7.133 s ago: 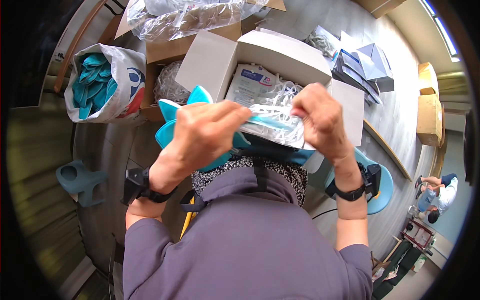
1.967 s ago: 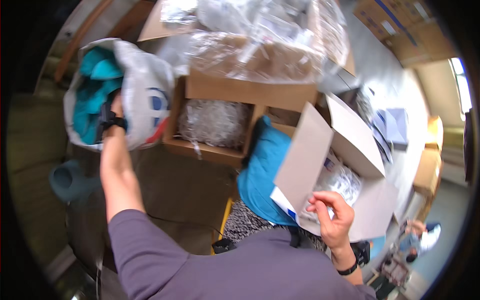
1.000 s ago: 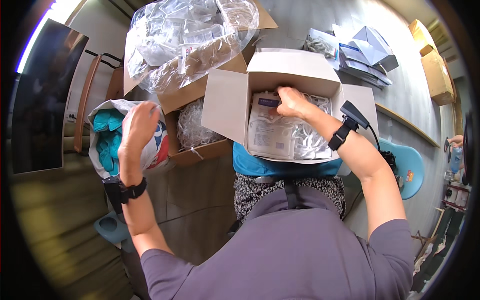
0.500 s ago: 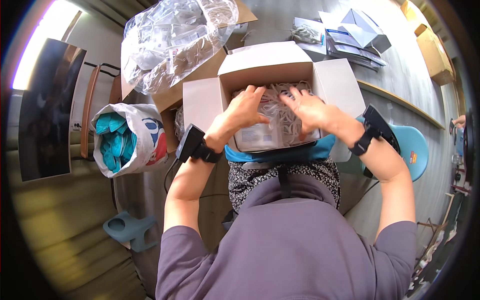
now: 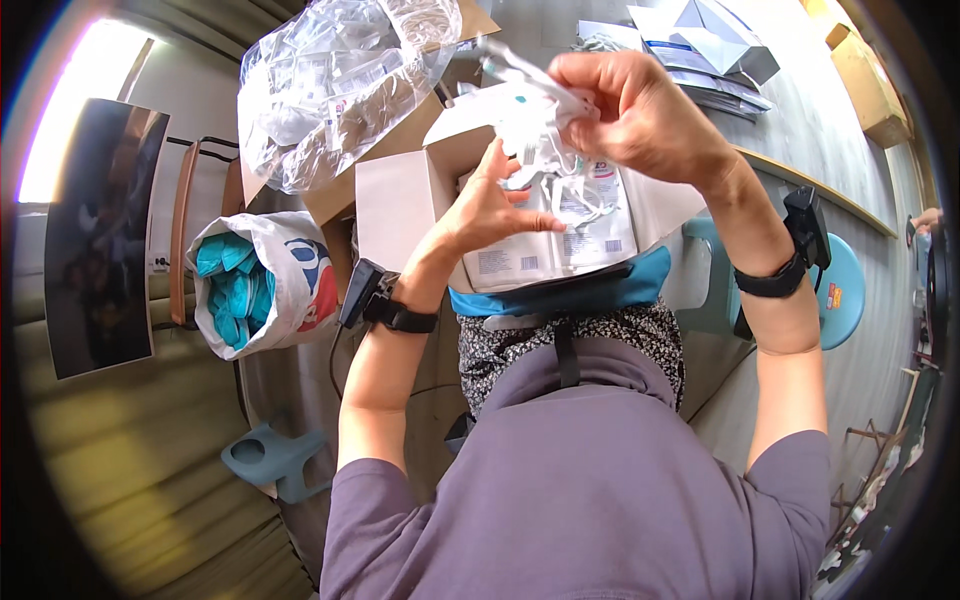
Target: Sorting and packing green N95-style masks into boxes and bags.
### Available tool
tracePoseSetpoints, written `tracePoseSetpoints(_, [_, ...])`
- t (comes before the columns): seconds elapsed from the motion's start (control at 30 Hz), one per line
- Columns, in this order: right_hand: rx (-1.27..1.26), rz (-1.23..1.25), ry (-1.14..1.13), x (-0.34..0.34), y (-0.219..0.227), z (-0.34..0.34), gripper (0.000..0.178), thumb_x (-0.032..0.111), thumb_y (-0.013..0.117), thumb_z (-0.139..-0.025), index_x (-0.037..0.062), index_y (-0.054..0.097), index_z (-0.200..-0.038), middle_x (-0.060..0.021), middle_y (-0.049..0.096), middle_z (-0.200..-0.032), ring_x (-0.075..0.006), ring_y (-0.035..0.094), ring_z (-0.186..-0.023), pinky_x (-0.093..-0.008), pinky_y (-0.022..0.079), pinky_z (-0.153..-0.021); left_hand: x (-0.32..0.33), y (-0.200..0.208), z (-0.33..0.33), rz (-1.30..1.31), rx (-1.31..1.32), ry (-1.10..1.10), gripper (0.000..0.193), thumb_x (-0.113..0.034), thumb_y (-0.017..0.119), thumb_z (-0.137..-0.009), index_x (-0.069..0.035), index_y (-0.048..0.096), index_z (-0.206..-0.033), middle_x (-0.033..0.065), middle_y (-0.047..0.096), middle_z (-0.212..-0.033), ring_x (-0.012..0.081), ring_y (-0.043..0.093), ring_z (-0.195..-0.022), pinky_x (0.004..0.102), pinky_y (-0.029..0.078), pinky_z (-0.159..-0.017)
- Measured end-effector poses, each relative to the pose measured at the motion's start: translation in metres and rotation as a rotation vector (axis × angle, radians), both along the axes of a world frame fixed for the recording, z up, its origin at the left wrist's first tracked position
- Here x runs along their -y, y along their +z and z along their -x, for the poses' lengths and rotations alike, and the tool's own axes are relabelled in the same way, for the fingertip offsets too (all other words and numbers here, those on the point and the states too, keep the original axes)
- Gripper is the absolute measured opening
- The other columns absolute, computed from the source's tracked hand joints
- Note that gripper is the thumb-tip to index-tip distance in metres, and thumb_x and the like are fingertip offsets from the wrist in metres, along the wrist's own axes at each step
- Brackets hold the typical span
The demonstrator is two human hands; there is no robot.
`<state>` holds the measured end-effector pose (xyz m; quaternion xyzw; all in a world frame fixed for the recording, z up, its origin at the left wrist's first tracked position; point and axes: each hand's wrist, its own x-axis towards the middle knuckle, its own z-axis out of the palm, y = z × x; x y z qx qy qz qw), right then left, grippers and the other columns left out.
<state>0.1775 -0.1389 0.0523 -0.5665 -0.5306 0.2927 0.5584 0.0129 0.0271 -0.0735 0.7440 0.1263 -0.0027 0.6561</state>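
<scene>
My right hand (image 5: 645, 120) is raised over the open white cardboard box (image 5: 395, 212), its fingers closed on a tangled bunch of white bands (image 5: 538, 125). Small green bits show among them, and loose loops hang down into the box. Left of the bunch, my left hand (image 5: 475, 212) is open over the box, thumb and fingers spread. Whether its fingertips touch the hanging bands I cannot tell. Flat white printed packets (image 5: 508, 264) lie side by side in the box, which rests at my lap on something blue (image 5: 600, 283).
A large clear plastic bag of white packets (image 5: 335, 95) lies at the far left. Below it stands a white bag holding teal pieces (image 5: 235, 285). Flattened printed cartons (image 5: 700, 75) lie at the far right, and a blue stool (image 5: 840, 290) is on the right.
My right hand has risen out of the box with the bunch of white bands, uncovering the packets. My left hand has shifted slightly left and down, fingers still spread.
</scene>
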Motion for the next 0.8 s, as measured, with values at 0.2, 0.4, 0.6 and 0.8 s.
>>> tracePoseSetpoints(0.2, [-0.213, -0.235, 0.059, -0.018, -0.003, -0.019, 0.025, 0.013, 0.073, -0.09, 0.0077, 0.068, -0.115, -0.0051, 0.074, -0.097, -0.0098, 0.066, -0.087, -0.0271, 0.054, -0.081, 0.007, 0.013, -0.019, -0.067, -0.037, -0.076, 0.073, -0.016, 0.082, -0.083, -0.001, 0.045, -0.145, 0.0158, 0.054, -0.141, 0.0179, 0.066, -0.103, 0.034, 0.055, -0.089])
tracePoseSetpoints(0.4, [0.094, -0.112, -0.185, -0.021, -0.036, -0.014, 0.008, -0.001, 0.061, -0.087, 0.0002, 0.066, -0.093, 0.0026, 0.065, -0.079, -0.0021, 0.055, -0.072, -0.0211, 0.048, -0.065, 0.038, -0.03, -0.027, -0.966, -0.053, -0.323, 0.063, -0.019, 0.077, -0.078, 0.001, 0.055, -0.133, 0.0287, 0.058, -0.128, 0.0417, 0.065, -0.103, 0.0448, 0.054, -0.088])
tracePoseSetpoints(0.6, [0.051, -0.127, -0.202, -0.007, -0.027, -0.017, 0.007, 0.0, 0.063, -0.087, 0.0, 0.066, -0.093, 0.0037, 0.063, -0.08, -0.0011, 0.052, -0.074, -0.0209, 0.047, -0.066, 0.035, -0.025, -0.024, -0.911, 0.0, -0.349, 0.015, -0.01, 0.06, -0.089, 0.0, 0.064, -0.1, 0.0179, 0.068, -0.097, 0.041, 0.067, -0.091, 0.0483, 0.053, -0.078])
tracePoseSetpoints(0.8, [0.411, -0.002, -0.374, -0.002, 0.006, -0.005, 0.006, -0.003, 0.056, -0.084, -0.0012, 0.055, -0.078, 0.0008, 0.056, -0.068, -0.0076, 0.05, -0.067, -0.0272, 0.042, -0.058, 0.014, 0.06, -0.005, -0.115, 0.183, 0.217, 0.013, -0.007, 0.056, -0.101, -0.002, 0.051, -0.113, 0.0132, 0.071, -0.107, 0.0168, 0.072, -0.085, 0.0237, 0.054, -0.06])
